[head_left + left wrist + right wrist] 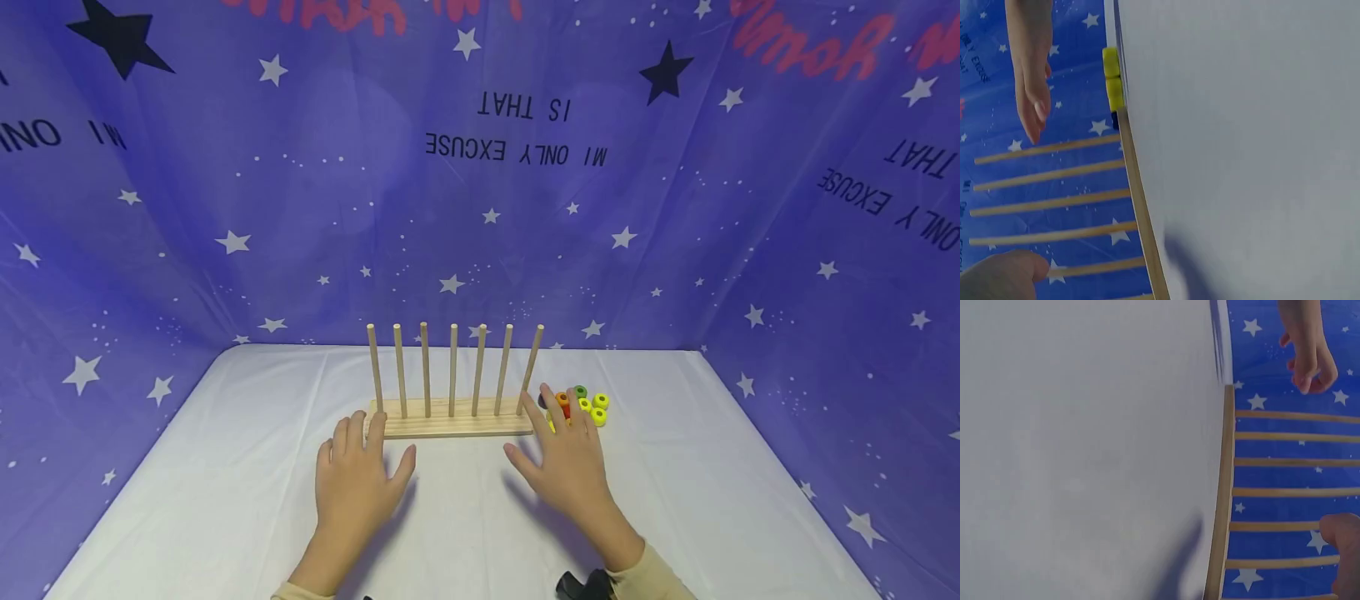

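A wooden peg rack (453,427) stands on the white table, its several upright bare pegs fixed in a long flat base. My left hand (356,483) is by the rack's left end, fingers spread and relaxed, holding nothing. Opposite it, my right hand (566,471) hovers near the right end with its fingers extended over part of a bead pile. Those small beads, among them yellow beads (598,416), an orange bead (562,399) and a green bead (581,391), sit just right of the rack. Fingers partly hide the pile. Both wrist views show a thumb in front of the pegs.
White cloth covers the table (457,533). Purple star-printed fabric (360,200) rises behind it and along both sides. A black object (585,586) lies by the right sleeve at the bottom edge.
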A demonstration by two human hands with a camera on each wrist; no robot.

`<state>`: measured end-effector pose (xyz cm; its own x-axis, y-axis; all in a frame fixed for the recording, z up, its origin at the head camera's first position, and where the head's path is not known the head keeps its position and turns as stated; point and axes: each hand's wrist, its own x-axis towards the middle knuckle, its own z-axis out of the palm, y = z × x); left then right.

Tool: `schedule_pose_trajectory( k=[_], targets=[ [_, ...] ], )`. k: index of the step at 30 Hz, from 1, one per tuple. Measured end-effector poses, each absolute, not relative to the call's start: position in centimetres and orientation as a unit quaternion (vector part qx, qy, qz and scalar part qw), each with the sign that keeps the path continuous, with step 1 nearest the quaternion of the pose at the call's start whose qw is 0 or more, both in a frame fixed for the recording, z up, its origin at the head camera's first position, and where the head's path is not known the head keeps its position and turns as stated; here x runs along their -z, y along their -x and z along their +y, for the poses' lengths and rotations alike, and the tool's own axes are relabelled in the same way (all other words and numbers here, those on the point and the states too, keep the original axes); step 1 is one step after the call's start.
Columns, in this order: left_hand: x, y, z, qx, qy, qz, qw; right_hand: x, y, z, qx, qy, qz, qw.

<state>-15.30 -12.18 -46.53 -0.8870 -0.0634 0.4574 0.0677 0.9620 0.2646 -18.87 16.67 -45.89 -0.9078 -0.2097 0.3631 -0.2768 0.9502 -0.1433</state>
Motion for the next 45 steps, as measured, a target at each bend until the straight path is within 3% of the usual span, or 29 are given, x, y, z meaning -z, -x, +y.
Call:
schedule_pose_trajectory(
  k=[4,13,20,32,45],
  targets=[
    [46.7,15.6,-13.1,0.147,-0.007,-0.957,0.249,45.9,19.1,17.4,-0.100,-0.125,-0.969,0.190],
    [47.5,16.2,-14.6,0.161,-0.015,-0.972,0.168,46.0,19.9,19.9,-0.109,-0.115,-0.966,0.203],
    [48.6,17.2,-15.3,0.198,-0.003,-0.967,0.158,46.6,20.7,22.6,-0.109,-0.099,-0.969,0.199],
    [50.2,19.2,-15.9,0.269,0.009,-0.950,0.159,48.6,22.2,27.2,-0.155,-0.072,-0.970,0.171],
    [50.9,20.7,-16.0,0.321,0.011,-0.942,0.098,50.3,25.6,30.7,-0.219,-0.040,-0.970,0.096]
  ],
)
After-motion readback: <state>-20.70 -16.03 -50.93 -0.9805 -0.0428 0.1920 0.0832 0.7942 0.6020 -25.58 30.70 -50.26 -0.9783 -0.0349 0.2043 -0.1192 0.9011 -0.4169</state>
